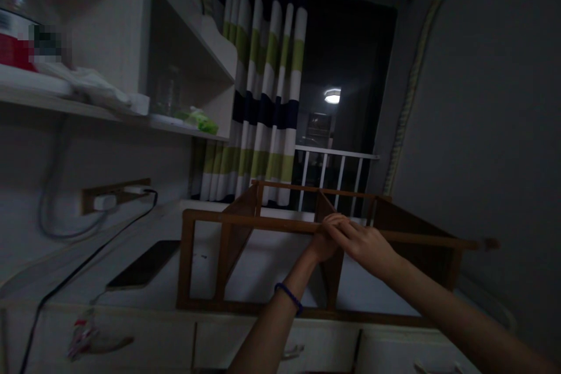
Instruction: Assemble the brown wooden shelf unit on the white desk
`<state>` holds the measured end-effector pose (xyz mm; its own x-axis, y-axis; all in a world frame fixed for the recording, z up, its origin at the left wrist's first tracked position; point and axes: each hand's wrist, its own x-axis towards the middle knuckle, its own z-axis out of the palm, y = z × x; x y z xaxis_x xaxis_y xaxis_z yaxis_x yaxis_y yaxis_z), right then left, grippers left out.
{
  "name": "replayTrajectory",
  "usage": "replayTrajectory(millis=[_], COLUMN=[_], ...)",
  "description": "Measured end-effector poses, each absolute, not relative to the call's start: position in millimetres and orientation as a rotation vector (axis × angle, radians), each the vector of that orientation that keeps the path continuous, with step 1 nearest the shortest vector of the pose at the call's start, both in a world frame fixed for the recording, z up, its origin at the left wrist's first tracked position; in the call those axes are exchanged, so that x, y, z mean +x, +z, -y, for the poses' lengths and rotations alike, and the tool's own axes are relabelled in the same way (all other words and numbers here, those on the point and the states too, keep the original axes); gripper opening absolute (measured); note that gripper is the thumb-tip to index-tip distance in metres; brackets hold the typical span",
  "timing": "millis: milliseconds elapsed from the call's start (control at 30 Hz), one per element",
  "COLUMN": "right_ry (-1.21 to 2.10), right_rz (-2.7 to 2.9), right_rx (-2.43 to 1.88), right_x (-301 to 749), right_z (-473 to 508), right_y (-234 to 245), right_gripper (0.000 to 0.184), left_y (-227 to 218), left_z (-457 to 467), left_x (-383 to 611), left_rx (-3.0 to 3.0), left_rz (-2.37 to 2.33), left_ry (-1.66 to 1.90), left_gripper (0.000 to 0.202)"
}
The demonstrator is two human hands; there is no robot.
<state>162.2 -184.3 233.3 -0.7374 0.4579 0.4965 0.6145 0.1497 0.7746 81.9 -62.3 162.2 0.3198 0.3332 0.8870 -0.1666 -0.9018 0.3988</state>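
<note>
The right hand [366,243] lies across the top front rail of the wooden rack [228,219], fingers [338,223] stretched out and close together. They rest where the middle divider meets the rail. The left hand [321,247] is pressed against the same joint just beneath. It is mostly covered by the right fingers, so its grip cannot be told in the dimness. A phone [142,266] lies left of the rack.

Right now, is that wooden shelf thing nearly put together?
Mostly, it seems. Done: the wooden rack stands on the desk with its left posts, back rail and dividers in place. In hand: the left hand and right hand meet on the front rail where the middle divider comes up. Left: the rail's right end pokes out, seemingly unattached.
</note>
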Motion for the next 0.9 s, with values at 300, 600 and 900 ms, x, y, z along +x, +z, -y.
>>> replayTrajectory(millis=[300, 600, 900], right_ry=[-0.981, -0.996, -1.31], right_rz=[2.126, 1.919, 2.052], right_rx=[-1.395, -1.4, -1.417], right_x=[175, 213, 238], right_z=[179, 191, 204], right_y=[233, 218, 184], right_gripper=[0.025, 0.031, 0.03], left_y=[165, 166, 167], left_z=[69, 73, 75], left_x=[77, 76, 74], left_rx=[2.107, 2.082, 2.108], left_rz=[-0.17, -0.075, -0.08], left_ry=[1.508, 1.556, 1.564], left_gripper=[0.027, 0.024, 0.024])
